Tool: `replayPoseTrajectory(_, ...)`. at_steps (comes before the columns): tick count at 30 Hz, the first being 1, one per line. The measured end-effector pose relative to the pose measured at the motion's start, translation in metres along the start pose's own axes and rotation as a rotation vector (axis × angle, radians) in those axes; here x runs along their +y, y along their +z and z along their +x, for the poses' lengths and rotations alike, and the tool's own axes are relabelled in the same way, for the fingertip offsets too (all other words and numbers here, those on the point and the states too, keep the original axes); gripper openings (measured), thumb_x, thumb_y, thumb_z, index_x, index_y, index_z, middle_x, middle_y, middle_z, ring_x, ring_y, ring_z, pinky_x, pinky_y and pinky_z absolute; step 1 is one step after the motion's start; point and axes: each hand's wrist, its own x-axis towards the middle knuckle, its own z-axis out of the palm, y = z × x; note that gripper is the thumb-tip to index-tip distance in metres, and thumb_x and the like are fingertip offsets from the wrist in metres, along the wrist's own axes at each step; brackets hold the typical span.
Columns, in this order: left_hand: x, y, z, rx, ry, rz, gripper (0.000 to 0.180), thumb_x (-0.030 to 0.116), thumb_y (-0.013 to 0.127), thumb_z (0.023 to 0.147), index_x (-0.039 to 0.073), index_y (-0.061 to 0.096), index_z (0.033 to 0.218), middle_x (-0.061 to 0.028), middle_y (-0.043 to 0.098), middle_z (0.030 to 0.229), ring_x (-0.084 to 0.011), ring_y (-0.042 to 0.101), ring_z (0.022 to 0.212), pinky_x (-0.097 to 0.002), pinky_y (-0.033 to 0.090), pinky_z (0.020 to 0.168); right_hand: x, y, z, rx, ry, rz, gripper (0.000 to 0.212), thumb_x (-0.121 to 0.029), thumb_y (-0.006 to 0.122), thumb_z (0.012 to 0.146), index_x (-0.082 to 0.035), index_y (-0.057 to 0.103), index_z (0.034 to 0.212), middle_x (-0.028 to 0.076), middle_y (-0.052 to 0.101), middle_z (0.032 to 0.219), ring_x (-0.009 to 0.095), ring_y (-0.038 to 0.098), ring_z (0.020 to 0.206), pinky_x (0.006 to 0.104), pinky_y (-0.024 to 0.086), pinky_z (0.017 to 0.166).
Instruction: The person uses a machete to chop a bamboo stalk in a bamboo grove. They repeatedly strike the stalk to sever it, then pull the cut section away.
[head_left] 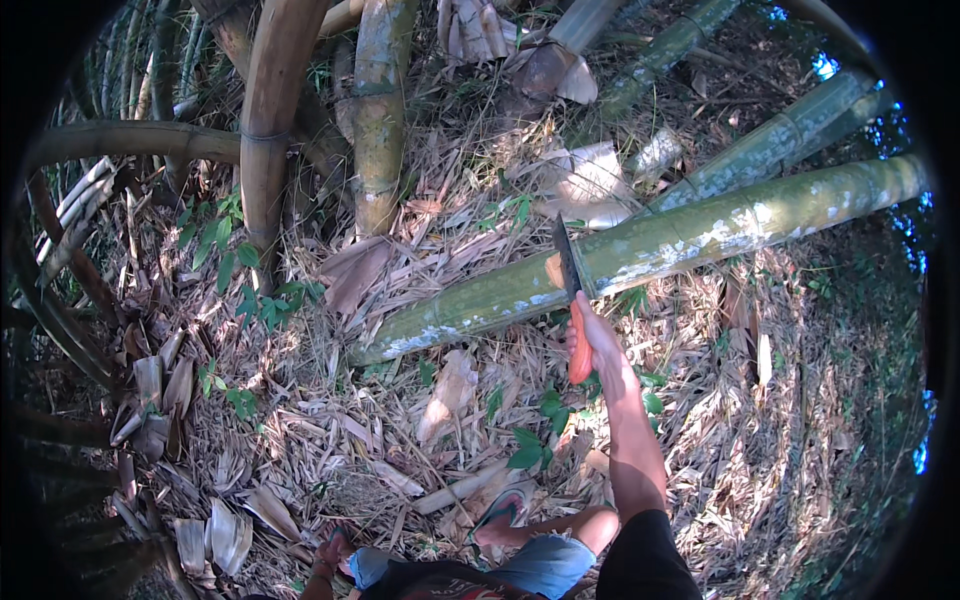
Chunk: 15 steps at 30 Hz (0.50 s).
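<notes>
My right hand (598, 342) is closed round the orange handle of a machete (568, 255), whose dark blade points up and away from me. The blade lies across a thick green bamboo pole (690, 245) blotched with white. Just left of the blade, a pale fresh notch (554, 268) shows in the pole's skin. The pole slants from the lower left up to the far right, low over dry leaf litter. Near the bottom edge, my left hand (334, 552) hangs low beside my sandalled foot, well away from the pole; its fingers cannot be made out.
Upright bamboo stems (270, 130) crowd the upper left, one bent stem (140, 140) running sideways. A second green pole (770, 140) slants behind the notched one. Dry sheaths (450, 395) and small green plants (530, 450) cover the ground round my sandalled feet (500, 515).
</notes>
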Motion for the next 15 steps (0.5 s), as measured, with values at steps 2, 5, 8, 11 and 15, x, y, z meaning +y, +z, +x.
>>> replayPoseTrajectory(2, 0.013, 0.014, 0.016, -0.07, -0.164, -0.152, 0.083, 0.079, 0.036, 0.083, 0.007, 0.072, 0.1, -0.021, 0.069, 0.092, -0.0304, 0.068, 0.091, -0.0429, 0.051, 0.077, -0.024, -0.019, -0.031, 0.159, -0.277, -0.198, 0.051, -0.056, 0.052, 0.094, -0.009, 0.049, 0.074, -0.001, 0.044, 0.054, 0.01, 0.045, 0.043, 0.0256, 0.038, 0.041)
replayPoseTrajectory(5, 0.02, 0.011, 0.011, -0.06, -0.06, -0.348, 0.075, 0.072, 0.042, 0.084, 0.004, 0.069, 0.102, -0.0194, 0.069, 0.091, -0.0309, 0.068, 0.087, -0.0433, 0.052, 0.071, -0.092, 0.004, -0.09, 0.369, -0.77, -0.377, 0.047, -0.049, 0.049, 0.098, -0.008, 0.051, 0.074, -0.001, 0.046, 0.053, 0.008, 0.046, 0.043, 0.0246, 0.036, 0.039)
replayPoseTrajectory(8, 0.015, 0.004, 0.004, -0.128, -0.145, -0.341, 0.071, 0.062, 0.056, 0.085, -0.004, 0.06, 0.111, -0.0167, 0.067, 0.09, -0.0306, 0.067, 0.077, -0.0409, 0.054, 0.057, -0.148, 0.04, -0.138, 0.384, -1.284, -0.083, 0.042, -0.041, 0.045, 0.102, -0.004, 0.051, 0.083, 0.001, 0.048, 0.058, 0.009, 0.042, 0.043, 0.0244, 0.031, 0.038)
replayPoseTrajectory(11, 0.021, 0.01, 0.008, -0.044, -0.031, -0.226, 0.062, 0.057, 0.054, 0.089, 0.001, 0.059, 0.116, -0.017, 0.067, 0.092, -0.0279, 0.067, 0.074, -0.0394, 0.053, 0.055, -0.134, 0.051, -0.137, 0.32, -1.379, 0.179, 0.042, -0.044, 0.052, 0.098, -0.003, 0.051, 0.084, 0.003, 0.049, 0.058, 0.009, 0.045, 0.048, 0.0234, 0.035, 0.044)
replayPoseTrajectory(15, 0.014, 0.033, 0.017, -0.002, 0.106, -0.21, 0.058, 0.056, 0.053, 0.089, 0.002, 0.066, 0.105, -0.0167, 0.069, 0.089, -0.0274, 0.066, 0.08, -0.0392, 0.05, 0.069, 0.021, 0.02, 0.013, 0.426, -0.609, -0.166, 0.051, -0.053, 0.054, 0.093, -0.006, 0.048, 0.074, 0.004, 0.048, 0.056, 0.013, 0.046, 0.044, 0.0286, 0.039, 0.043)
